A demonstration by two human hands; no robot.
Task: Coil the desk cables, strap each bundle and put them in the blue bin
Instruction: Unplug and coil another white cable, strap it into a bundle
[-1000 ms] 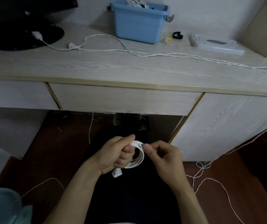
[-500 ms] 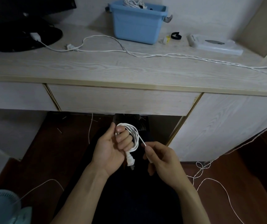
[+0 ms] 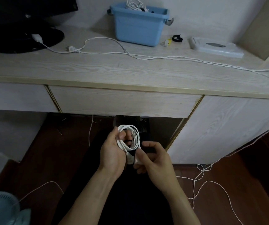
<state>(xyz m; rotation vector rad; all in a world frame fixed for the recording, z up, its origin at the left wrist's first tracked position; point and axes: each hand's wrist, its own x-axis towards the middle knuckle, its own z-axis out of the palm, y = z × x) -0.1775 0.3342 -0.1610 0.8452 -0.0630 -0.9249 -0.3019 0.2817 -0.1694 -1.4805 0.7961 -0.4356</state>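
Observation:
Below the desk front, my left hand [image 3: 112, 153] grips a white cable coil [image 3: 134, 135], held upright as a small loop with fingers through it. My right hand [image 3: 153, 161] pinches the coil's lower end, where a white plug [image 3: 131, 159] and a dark strap [image 3: 133, 152] sit between both hands. The blue bin [image 3: 138, 25] stands at the back of the desk with white cable bundles [image 3: 134, 4] inside. A long white cable [image 3: 146, 56] lies loose across the desk top [image 3: 98, 70]. A black strap [image 3: 177, 38] lies right of the bin.
A black monitor base [image 3: 26, 41] sits at the desk's back left, a white flat device [image 3: 215, 47] at the back right. More white cable [image 3: 202, 179] trails on the floor at right. A pale blue fan [image 3: 0, 208] is at bottom left.
The loose tail has been wound in and the coil turned upright. My right hand let go of the tail and moved in to pinch the coil's lower end by the plug.

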